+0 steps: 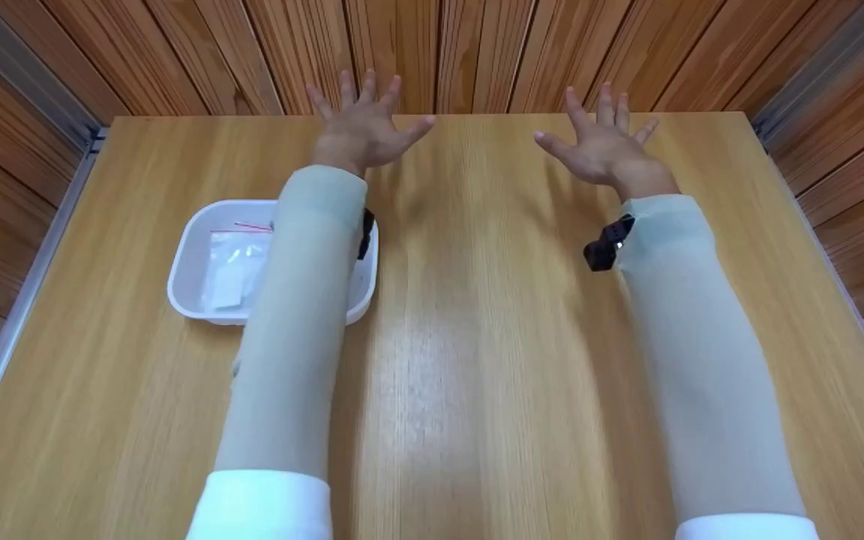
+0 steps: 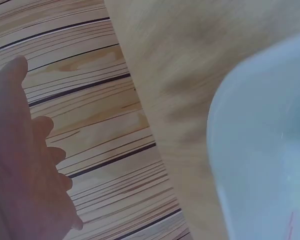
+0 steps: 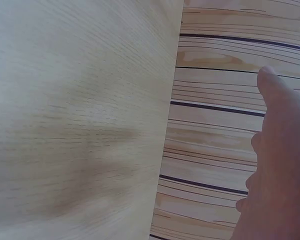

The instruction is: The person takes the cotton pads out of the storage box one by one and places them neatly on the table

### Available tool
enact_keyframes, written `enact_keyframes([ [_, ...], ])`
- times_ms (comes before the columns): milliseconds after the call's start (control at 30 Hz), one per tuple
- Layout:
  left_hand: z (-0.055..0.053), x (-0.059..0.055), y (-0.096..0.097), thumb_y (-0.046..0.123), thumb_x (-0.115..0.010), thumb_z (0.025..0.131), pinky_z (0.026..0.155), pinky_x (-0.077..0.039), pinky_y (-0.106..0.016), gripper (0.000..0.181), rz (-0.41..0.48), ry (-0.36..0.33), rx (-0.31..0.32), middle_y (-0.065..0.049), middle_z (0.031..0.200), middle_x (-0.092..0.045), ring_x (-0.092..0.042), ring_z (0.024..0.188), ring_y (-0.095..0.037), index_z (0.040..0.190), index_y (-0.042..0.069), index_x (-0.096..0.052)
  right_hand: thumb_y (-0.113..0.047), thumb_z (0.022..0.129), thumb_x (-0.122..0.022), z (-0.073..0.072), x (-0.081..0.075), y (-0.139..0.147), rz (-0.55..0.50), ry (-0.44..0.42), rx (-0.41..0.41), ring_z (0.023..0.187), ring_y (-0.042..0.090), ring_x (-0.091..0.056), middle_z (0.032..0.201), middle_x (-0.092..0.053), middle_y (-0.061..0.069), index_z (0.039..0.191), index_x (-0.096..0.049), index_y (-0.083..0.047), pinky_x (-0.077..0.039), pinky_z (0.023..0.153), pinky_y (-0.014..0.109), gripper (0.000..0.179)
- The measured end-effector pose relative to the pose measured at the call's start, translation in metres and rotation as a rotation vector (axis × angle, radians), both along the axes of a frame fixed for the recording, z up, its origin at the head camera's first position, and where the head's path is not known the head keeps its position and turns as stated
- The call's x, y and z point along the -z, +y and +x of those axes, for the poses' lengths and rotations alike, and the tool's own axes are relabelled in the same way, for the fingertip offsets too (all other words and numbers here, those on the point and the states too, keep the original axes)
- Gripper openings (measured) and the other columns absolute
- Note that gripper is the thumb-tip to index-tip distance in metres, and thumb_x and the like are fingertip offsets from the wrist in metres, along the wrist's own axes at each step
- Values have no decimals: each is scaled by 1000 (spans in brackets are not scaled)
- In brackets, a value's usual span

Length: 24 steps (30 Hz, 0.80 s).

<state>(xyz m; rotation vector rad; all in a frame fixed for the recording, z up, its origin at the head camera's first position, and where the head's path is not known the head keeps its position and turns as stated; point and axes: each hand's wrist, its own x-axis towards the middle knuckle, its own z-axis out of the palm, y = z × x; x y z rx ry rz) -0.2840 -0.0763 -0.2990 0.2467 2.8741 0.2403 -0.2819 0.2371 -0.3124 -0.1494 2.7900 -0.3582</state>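
My left hand [image 1: 363, 131] is stretched out over the far edge of the table, fingers spread and straight, holding nothing. To its right, my right hand [image 1: 606, 146] reaches forward the same way, fingers fanned and nothing in the grasp. A white plastic tub [image 1: 177, 281] sits on the table under my left forearm, which hides part of it. Inside lies a clear zip bag [image 1: 229, 270] with a red seal line and a white piece in it. The left wrist view shows the tub's rounded rim [image 2: 215, 115] beside the left hand [image 2: 30, 165].
The wooden table [image 1: 477, 375] ends at a wall of wood planks [image 1: 469, 56] at the back. Plank walls with metal rails [image 1: 27, 300] flank both sides. Small black cameras [image 1: 607, 244] are strapped at the wrists, over pale sleeves.
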Motion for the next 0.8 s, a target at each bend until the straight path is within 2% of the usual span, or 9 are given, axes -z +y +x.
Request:
enact_keyframes([
  [267, 4, -14, -15, 76, -16, 97, 109, 25, -68, 85, 48, -3, 62, -9, 168, 19, 27, 150, -36, 163, 29, 10, -75, 99, -22, 4, -6, 7, -30, 45, -29, 145, 35, 37, 160, 37, 14, 159, 21, -31, 32, 101, 69, 86],
  [400, 7, -19, -27, 76, -17, 97, 108, 26, -67, 84, 69, 2, 73, -7, 168, 20, 27, 150, -35, 162, 30, 10, -75, 98, -24, 6, -11, 11, -22, 71, -51, 146, 35, 37, 161, 37, 14, 159, 20, -30, 33, 101, 68, 87],
  [567, 12, -20, -39, 77, -16, 97, 107, 28, -66, 84, 68, -7, 85, -6, 167, 22, 28, 149, -35, 162, 32, 10, -75, 98, -25, 11, -13, 17, -3, 104, -87, 146, 37, 35, 162, 35, 15, 160, 18, -28, 32, 102, 69, 89],
  [800, 26, -18, -53, 78, -17, 96, 107, 28, -66, 87, 57, -8, 130, -7, 167, 21, 28, 150, -34, 163, 29, 7, -73, 99, -27, 20, -14, 19, 7, 139, -135, 148, 37, 32, 163, 31, 16, 162, 14, -26, 31, 103, 70, 88],
])
